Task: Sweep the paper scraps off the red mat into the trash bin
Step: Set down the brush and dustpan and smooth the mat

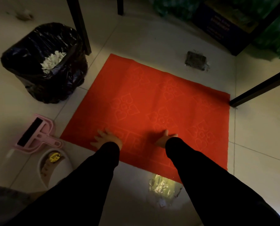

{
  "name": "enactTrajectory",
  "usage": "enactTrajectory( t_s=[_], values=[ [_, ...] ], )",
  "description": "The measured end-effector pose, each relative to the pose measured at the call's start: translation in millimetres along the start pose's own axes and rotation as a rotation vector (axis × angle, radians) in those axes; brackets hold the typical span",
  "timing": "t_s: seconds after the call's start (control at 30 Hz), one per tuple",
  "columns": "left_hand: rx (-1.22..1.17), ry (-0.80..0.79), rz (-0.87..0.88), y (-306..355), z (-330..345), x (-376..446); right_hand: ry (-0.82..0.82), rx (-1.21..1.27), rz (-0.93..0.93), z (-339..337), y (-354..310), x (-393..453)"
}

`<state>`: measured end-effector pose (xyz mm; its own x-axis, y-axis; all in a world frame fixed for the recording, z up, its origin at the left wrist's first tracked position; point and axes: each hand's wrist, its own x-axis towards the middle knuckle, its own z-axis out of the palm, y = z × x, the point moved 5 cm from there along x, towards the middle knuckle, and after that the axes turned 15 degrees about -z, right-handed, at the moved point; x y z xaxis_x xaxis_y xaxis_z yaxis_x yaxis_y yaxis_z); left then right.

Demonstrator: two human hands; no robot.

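A red mat [152, 95] with an embossed heart pattern lies flat on the tiled floor, and I see no scraps on it. My left hand [107, 138] rests flat near its front left edge with fingers spread. My right hand [164, 138] lies flat on the mat's front middle. Both arms wear black sleeves. The trash bin [38, 75], lined with a black bag, stands to the mat's left and holds white paper scraps [52, 61].
A pink brush [36, 132] lies on a white dustpan [53, 165] at the left. A crumpled clear wrapper [163, 186] sits by the mat's front edge. Black table legs [80, 25] stand behind and to the right. A floor drain [196, 60] lies beyond the mat.
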<state>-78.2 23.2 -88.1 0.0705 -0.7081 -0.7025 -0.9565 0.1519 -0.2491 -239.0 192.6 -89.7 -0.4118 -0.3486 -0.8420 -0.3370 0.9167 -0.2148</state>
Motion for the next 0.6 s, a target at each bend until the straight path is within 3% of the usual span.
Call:
enactTrajectory(
  t_s=[0.1,0.17,0.43,0.6],
  values=[
    [0.034,0.002,0.194,3,2,3,0.028,-0.095,-0.172,-3,-27,9],
    [0.087,-0.042,0.229,-2,5,8,-0.001,-0.120,-0.246,2,-42,11],
    [-0.032,-0.060,0.071,-25,-8,21,0.047,-0.084,-0.051,9,-45,33],
    [-0.109,0.022,0.025,-42,-13,40,0.015,-0.302,-0.294,4,-79,28]
  ],
)
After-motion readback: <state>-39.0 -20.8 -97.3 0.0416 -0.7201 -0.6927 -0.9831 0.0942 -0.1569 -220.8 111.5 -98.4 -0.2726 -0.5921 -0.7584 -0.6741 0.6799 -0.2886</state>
